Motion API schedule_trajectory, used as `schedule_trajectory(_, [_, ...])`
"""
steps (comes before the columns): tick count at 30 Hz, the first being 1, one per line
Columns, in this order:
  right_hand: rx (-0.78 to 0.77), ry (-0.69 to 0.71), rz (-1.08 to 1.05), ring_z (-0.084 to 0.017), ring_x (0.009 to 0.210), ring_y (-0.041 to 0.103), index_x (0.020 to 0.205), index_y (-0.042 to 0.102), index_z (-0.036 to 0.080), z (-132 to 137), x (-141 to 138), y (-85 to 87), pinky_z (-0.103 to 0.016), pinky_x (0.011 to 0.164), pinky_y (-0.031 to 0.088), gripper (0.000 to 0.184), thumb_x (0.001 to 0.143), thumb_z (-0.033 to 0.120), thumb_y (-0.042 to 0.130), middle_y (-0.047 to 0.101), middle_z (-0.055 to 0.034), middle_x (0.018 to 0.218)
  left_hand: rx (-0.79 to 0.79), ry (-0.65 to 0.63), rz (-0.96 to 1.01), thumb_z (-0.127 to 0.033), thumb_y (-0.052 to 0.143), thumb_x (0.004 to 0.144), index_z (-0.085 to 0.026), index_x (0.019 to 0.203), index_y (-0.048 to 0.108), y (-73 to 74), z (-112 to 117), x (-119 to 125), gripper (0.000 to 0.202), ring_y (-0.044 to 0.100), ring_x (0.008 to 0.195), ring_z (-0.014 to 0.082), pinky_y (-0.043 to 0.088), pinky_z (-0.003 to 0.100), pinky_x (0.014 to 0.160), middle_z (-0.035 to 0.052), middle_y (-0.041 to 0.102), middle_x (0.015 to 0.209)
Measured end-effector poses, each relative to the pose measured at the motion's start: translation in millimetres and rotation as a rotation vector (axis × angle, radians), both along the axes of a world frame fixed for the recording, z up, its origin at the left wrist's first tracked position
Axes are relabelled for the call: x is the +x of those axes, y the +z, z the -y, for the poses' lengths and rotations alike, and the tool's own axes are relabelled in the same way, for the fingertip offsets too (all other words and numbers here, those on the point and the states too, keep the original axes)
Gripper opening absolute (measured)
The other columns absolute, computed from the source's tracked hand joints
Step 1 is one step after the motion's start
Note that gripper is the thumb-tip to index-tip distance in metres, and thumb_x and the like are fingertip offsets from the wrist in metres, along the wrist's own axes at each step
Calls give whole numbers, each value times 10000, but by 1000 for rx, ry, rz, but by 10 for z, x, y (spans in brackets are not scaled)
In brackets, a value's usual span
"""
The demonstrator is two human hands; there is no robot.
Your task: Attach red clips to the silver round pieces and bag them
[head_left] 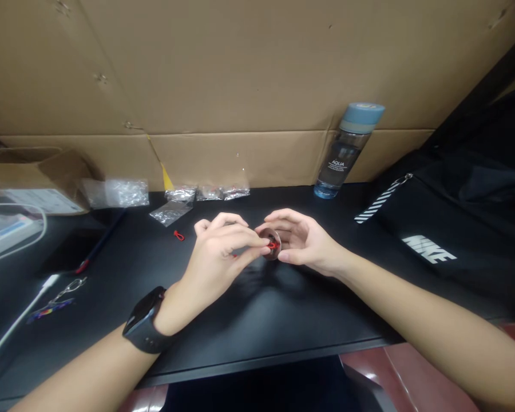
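Observation:
A small round metallic disc (268,233) is held between my two hands above the black table. My right hand (306,240) grips its edge with the thumb below and the fingers curled behind. At the middle of the disc, the thumb and index finger of my left hand (217,249) pinch a red cord loop (273,246). How the cord is fixed to the disc is too small to tell. Another red cord loop (179,235) lies on the table left of my left hand. A bit of red also shows beneath the left fingers. A black watch (145,317) is on my left wrist.
Small clear plastic bags (171,210) lie along the cardboard wall (240,74). A water bottle (345,151) leans against it. A black bag (467,229) sits right; a cardboard box (38,177), phone (72,250), white cable (15,326) and keychain (62,297) are left.

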State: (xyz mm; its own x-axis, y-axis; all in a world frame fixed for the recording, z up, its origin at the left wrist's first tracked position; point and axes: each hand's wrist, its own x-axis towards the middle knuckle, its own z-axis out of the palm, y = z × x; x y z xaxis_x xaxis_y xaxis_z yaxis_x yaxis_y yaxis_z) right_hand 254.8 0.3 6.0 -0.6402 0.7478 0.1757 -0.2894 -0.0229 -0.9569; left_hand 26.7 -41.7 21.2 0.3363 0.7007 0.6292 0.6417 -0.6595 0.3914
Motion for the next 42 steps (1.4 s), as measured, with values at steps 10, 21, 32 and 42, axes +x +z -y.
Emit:
schedule_trajectory(10, [71, -62, -4, -213, 1132, 713, 1213, 646, 249, 42, -25, 30, -382, 957, 607, 595, 695, 161, 925, 717, -90, 1289, -12, 54, -36, -271, 754, 938, -290, 951, 788, 30, 24, 23, 41, 654, 1005, 221, 310, 393, 825, -17, 788, 949])
schedule_trajectory(21, [97, -128, 5, -210, 1095, 722, 1177, 662, 247, 92, -73, 41, -379, 968, 595, 576, 676, 125, 920, 726, -73, 1242, -65, 54, -72, -287, 669, 997, -278, 967, 736, 1, 18, 40, 73, 625, 1037, 224, 283, 413, 851, -17, 776, 990])
schedule_trajectory(32, [200, -188, 45, -214, 1060, 735, 1163, 660, 242, 90, -104, -19, -385, 958, 604, 561, 673, 128, 908, 738, -67, 1215, -256, 141, -85, -325, 569, 1021, -256, 935, 693, 6, 47, 135, 166, 625, 1078, 249, 310, 420, 877, 7, 764, 1067])
schedule_trajectory(42, [922, -336, 309, -264, 1179, 693, 1273, 667, 259, 173, -77, 55, -442, 1043, 570, 496, 808, 114, 762, 735, -75, 1262, -526, -12, 192, -327, 595, 965, -224, 959, 717, -61, -17, 77, 160, 677, 862, 207, 511, 343, 810, 26, 739, 966])
